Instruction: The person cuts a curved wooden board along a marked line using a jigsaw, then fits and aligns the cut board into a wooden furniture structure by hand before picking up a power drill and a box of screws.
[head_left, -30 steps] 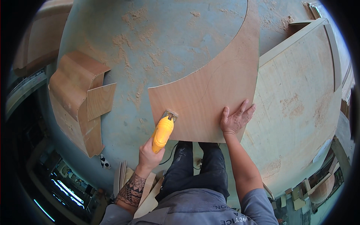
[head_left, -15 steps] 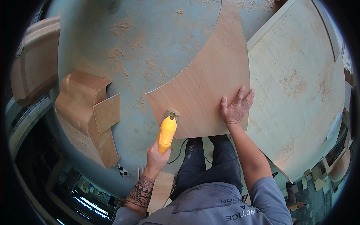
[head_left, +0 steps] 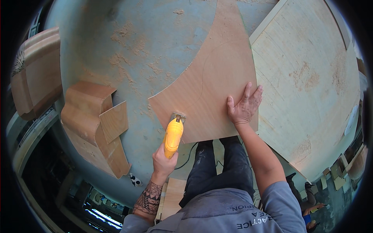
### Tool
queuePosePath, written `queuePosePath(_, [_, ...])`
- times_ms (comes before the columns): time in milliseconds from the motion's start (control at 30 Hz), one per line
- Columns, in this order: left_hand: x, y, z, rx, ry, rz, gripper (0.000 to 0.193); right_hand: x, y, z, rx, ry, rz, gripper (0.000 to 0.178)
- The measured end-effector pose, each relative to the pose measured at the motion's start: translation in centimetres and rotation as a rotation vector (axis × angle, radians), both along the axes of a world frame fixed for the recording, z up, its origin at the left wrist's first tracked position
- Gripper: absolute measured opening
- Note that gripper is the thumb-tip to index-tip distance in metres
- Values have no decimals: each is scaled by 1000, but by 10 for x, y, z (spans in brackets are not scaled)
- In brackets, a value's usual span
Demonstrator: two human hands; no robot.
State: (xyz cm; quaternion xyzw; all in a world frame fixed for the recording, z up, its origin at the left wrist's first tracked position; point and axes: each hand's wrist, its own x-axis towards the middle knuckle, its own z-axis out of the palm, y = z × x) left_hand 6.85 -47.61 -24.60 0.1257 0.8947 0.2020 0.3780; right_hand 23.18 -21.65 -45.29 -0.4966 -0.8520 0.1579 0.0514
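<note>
A large thin plywood sheet (head_left: 210, 89) with a curved left edge lies in front of me, narrowing toward the far side. A faint pencil line curves across its face. My left hand (head_left: 164, 160) is wrapped round a yellow jigsaw (head_left: 173, 134), whose metal shoe rests on the sheet near its near left corner. The blade is hidden beneath the tool. My right hand (head_left: 244, 105) lies flat on the sheet near its right edge, fingers spread and holding nothing.
Sawdust is scattered over the grey-blue bench (head_left: 89, 46). A pale framed panel (head_left: 303, 89) is on the right. At left are a bent plywood shell (head_left: 87, 108) and another curved piece (head_left: 42, 73). A dark cable (head_left: 189, 157) hangs near my legs; another person (head_left: 311, 198) is at lower right.
The view has shifted slightly. The jigsaw has crept a little way over the sheet. My right hand stays flat on the plywood.
</note>
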Motion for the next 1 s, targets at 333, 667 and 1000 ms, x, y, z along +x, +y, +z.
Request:
queuePosePath(333, [-10, 9, 3, -36, -9, -68, 26, 1, 2, 0, -8, 23, -3, 107])
queuePosePath(667, [-12, 23, 5, -21, 2, -108, 23, 4, 3, -1, -28, 7, -12, 109])
queuePosePath(1000, [-15, 26, 2, -42, 24, -164, 22, 4, 4, -1, -33, 12, -16, 108])
